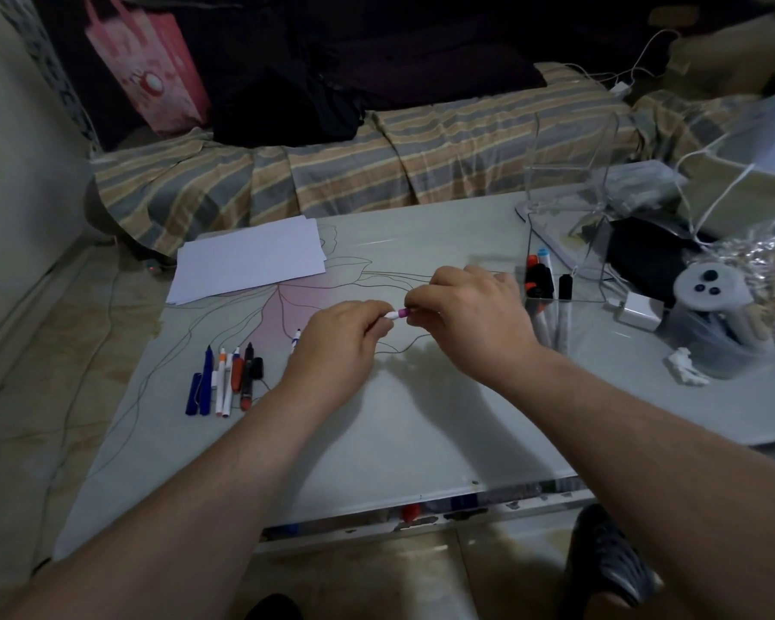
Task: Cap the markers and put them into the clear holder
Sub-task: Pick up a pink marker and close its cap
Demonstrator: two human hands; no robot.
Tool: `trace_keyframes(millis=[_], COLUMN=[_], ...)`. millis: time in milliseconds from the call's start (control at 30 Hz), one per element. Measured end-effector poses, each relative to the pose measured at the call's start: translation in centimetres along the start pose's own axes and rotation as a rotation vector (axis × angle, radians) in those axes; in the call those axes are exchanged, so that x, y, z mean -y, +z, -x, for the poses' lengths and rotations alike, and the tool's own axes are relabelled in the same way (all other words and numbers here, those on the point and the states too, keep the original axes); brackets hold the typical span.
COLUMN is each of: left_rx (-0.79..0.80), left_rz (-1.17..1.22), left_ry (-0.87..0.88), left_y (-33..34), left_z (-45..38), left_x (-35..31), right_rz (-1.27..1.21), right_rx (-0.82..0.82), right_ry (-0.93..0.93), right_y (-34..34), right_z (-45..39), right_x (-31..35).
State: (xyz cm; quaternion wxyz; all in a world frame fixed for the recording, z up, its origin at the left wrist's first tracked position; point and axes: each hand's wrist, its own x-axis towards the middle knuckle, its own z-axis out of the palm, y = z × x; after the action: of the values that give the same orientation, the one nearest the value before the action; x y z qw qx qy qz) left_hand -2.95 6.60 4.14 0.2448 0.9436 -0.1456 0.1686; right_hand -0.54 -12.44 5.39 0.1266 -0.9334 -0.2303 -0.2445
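Both hands pinched one marker above the table.
The left hand (332, 337) and right hand (470, 313) closed fingertips on a white marker (397, 314) with pink band, left of the clear holder (560, 279).

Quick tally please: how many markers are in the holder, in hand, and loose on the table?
In clear plastic holder, capped markers: 3
Between left hand and right hand, pink-capped white marker: 1
On grey table, loose markers: 5
Total: 9

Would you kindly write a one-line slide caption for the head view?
Both hands, left hand and right hand, cap a pink marker beside the clear holder.
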Motion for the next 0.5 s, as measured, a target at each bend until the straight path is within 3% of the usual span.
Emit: trace_keyframes(millis=[133, 333, 500], left_rx=[0.039, -0.036, 0.046], left_rz=[0.043, 0.013, -0.01], left_ry=[-0.046, -0.052, -0.064], left_y=[0.0, 0.2, 0.4], left_z=[0.1, -0.2, -0.2], left_x=[-0.4, -0.8, -1.0], right_rz=[-0.005, -0.051, -0.133], right_rx=[0.045, 0.008, 0.099], right_ry=[-0.024, 0.046, 0.095], right_y=[0.3, 0.5, -0.1], right_z=[0.1, 0.2, 0.5], right_x=[0.2, 1.1, 0.6])
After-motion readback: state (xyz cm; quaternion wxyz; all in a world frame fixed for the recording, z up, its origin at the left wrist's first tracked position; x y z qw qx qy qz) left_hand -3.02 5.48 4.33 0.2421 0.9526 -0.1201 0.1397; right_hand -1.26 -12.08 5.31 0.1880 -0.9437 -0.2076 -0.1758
